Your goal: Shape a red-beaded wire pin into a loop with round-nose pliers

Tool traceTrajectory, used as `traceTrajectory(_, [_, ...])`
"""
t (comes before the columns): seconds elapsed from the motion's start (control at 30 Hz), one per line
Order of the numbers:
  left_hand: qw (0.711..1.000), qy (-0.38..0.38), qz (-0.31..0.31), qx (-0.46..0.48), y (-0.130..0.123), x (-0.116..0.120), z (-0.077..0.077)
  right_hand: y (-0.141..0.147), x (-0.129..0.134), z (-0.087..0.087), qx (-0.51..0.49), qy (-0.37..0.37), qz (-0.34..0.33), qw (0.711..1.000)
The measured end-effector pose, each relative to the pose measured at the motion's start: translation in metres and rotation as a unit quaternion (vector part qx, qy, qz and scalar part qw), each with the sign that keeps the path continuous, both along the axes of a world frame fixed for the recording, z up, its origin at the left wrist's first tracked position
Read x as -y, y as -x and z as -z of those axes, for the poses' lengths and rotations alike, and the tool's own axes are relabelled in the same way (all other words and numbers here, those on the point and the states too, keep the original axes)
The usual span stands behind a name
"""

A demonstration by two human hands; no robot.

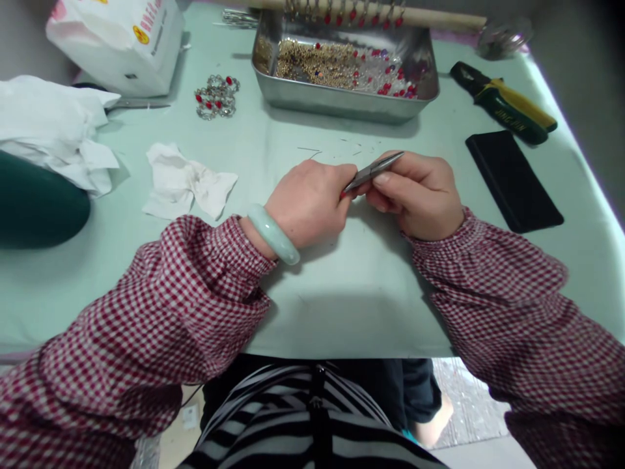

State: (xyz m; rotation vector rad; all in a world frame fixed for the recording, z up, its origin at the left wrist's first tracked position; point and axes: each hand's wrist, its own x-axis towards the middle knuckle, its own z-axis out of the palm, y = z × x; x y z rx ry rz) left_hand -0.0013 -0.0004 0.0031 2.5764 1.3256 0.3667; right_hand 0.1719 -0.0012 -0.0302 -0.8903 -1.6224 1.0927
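Note:
My left hand [310, 202], wearing a pale green bangle [273, 234], is closed on a pair of needle-nose pliers [367, 174]. A bit of red shows beside its fingers, probably on the handle. The metal jaws point right and slightly away from me. My right hand [420, 192] has thumb and fingers pinched together right at the jaws. Whatever lies between those fingers is hidden. On the table just beyond the hands are thin wire pieces [308, 151] and small clippings.
A metal tray [342, 107] of gold, clear and red beads stands behind. A beaded chain [215, 98], crumpled tissue [188, 182] and tissue pack [117, 52] lie left. Green-yellow cutters [508, 107] and a black phone-like slab [515, 182] are right. A rod [439, 18] with red-bead pieces spans the back.

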Motion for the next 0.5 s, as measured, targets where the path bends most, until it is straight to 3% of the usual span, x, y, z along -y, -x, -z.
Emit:
traceTrajectory(0.3, [0.999, -0.049, -0.022, -0.003, -0.0003, -0.0042, 0.0109, 0.0001, -0.0051, 0.0063, -0.004, 0.013, -0.006, 1.000])
traceTrajectory(0.5, [0.998, -0.061, -0.019, -0.021, 0.0000, -0.0041, 0.0096, 0.0000, -0.0057, 0.0038, 0.034, -0.039, 0.021, 0.998])
